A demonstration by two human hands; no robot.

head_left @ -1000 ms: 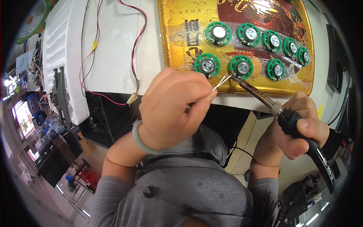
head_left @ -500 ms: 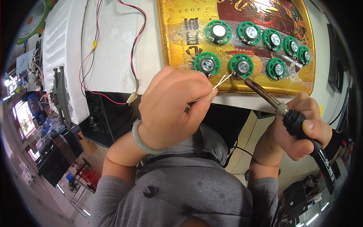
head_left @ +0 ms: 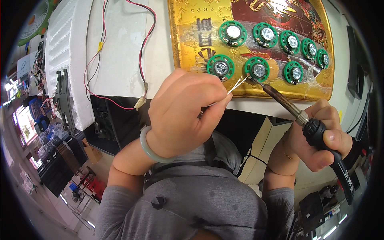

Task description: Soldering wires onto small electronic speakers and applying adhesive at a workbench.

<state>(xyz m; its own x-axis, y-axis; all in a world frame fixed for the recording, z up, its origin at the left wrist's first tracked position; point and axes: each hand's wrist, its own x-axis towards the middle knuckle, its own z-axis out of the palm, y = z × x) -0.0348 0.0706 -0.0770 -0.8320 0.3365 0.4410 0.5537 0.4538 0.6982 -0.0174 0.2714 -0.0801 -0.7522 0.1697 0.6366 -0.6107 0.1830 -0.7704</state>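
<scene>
A green-rimmed speaker (head_left: 258, 69) is sitting in the middle of the lower row on a gold panel (head_left: 186, 40), and at its lower-left terminal (head_left: 249, 77) you are bringing wire and heat together. Over the past second you are easing the soldering iron (head_left: 282, 100) slightly to the right, while the thin white wires (head_left: 235, 86) are staying beside the terminal; heat is probably coming off the longer wire's end, though the view is not revealing whether the tip is touching metal or the wire is already holding.

Your left hand (head_left: 188, 106) is pinching the wires between thumb and bent forefinger, its back turning upward, a pale bangle (head_left: 146, 146) ringing the wrist. Your right hand (head_left: 304, 149) is gripping the iron's black handle, the shaft slanting up and left toward the speaker.

Farther out, seven other speakers (head_left: 221, 68) are lying on the same panel, which is resting on a white worktop (head_left: 122, 60). At left, a red-and-black cable (head_left: 141, 66) is trailing near white foam (head_left: 68, 60).
</scene>
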